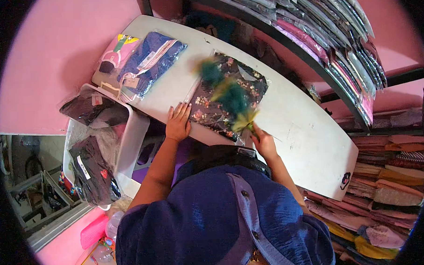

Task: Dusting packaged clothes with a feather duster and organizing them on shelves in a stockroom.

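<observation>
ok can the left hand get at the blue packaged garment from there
Probably yes: the left hand holds nothing, and bare white tabletop lies between it and the blue packaged garment.

The right hand [264, 143] holds a blurred feather duster [232, 97] over the bagged floral garment [204, 104], the left hand [178, 123] at the garment's left edge.

- 1 long white table [305, 138] carries 3 garments in clear plastic bags, all flat.
- At its left end: 1 pink bagged garment [119, 50] with some green and yellow.
- Just beside that, to its right: 1 blue bagged garment [160, 48] with a pale striped band.
- Farther right, apart from the blue: 1 dark floral bagged garment [206, 109], reaching the near edge.
</observation>
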Motion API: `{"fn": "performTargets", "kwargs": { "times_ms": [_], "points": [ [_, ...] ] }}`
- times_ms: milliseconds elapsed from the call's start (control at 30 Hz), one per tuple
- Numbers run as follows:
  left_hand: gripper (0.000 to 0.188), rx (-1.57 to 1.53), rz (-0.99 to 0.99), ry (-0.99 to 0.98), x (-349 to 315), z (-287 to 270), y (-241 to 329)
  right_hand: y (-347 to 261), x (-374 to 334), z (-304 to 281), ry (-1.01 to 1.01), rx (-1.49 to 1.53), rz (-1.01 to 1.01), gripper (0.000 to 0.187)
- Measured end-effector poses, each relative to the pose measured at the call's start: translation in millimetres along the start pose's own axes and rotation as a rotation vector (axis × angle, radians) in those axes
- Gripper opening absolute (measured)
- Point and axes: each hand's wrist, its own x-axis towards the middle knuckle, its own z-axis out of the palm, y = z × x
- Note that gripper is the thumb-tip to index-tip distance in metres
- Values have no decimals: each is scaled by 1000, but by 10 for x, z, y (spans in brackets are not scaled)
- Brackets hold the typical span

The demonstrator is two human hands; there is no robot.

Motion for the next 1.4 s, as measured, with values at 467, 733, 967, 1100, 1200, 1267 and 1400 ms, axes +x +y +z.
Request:
{"fn": "performTargets", "kwargs": {
  "times_ms": [467,733,967,1100,1200,1267,1400],
  "points": [
    [60,-26,4,20,-23,7,-6,21,258,44,-51,-192,-9,51],
    [61,-49,17,-6,-66,87,-83,95,-47,113,-59,14,-110,53],
    [61,-44,17,-2,25,2,5,437,-304,136,216,118,264,51],
    [61,-22,11,-31,8,19,-20,348,-450,111,212,199,-39,51],
    [63,-1,15,-9,21,8,-2,529,-562,44,18,-139,190,48],
    [63,12,20,-20,48,13,14,673,-542,23,219,-34,295,49],
    [60,13,28,11,27,-12,26,359,-482,-205,278,208,346,49]
  ]
}}
